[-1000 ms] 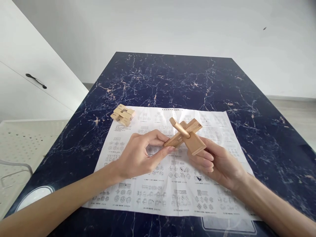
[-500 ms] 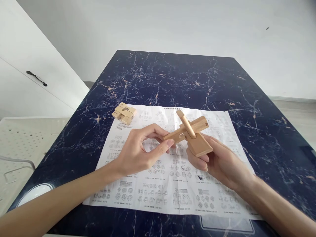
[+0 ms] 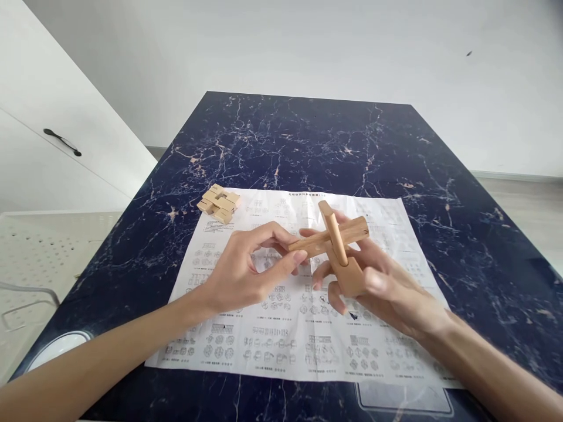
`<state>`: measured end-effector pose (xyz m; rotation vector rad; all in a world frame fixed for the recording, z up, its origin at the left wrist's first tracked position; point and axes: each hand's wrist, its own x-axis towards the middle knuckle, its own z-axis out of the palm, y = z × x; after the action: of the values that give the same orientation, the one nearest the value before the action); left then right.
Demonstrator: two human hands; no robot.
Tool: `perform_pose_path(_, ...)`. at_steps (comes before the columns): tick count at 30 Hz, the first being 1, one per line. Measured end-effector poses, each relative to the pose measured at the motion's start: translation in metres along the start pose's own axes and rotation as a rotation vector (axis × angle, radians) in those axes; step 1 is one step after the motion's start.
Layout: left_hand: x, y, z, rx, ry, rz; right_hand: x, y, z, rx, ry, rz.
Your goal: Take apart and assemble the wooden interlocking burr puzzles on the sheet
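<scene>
Between my hands, above the printed sheet, is a wooden interlocking puzzle point(image 3: 350, 278) of crossed pieces. One bar runs sideways, a rounded one stands up across it, and a wider block points down towards me. My left hand point(image 3: 248, 266) pinches the left end of the sideways bar between thumb and fingers. Around the wide block on the right, my right hand point(image 3: 400, 296) has its thumb on the near side. Its fingers reach behind and below, partly hidden by the wood.
A second wooden puzzle point(image 3: 219, 204), assembled, lies at the sheet's upper left corner. The creased sheet point(image 3: 240, 356) of diagrams covers the near part of the dark marbled table point(image 3: 281, 140). A white perforated chair point(image 3: 57, 252) stands to the left, by a white cabinet point(image 3: 57, 176).
My right hand has shifted its grip, its fingers spreading and its thumb coming onto the block's near side. The block and upright bar have turned slightly. My left hand keeps its pinch.
</scene>
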<state>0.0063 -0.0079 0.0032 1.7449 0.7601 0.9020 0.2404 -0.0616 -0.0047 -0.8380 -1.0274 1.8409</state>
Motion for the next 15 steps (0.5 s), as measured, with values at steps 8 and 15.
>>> perform_pose_path(8,0.000,0.000,-0.002,0.028,0.058,0.038,0.001,-0.002,0.001,-0.202,0.125,0.095)
perform_pose_path(15,0.004,0.001,-0.007,-0.028,0.145,-0.048,0.000,0.009,0.005,-0.671,0.351,-0.113)
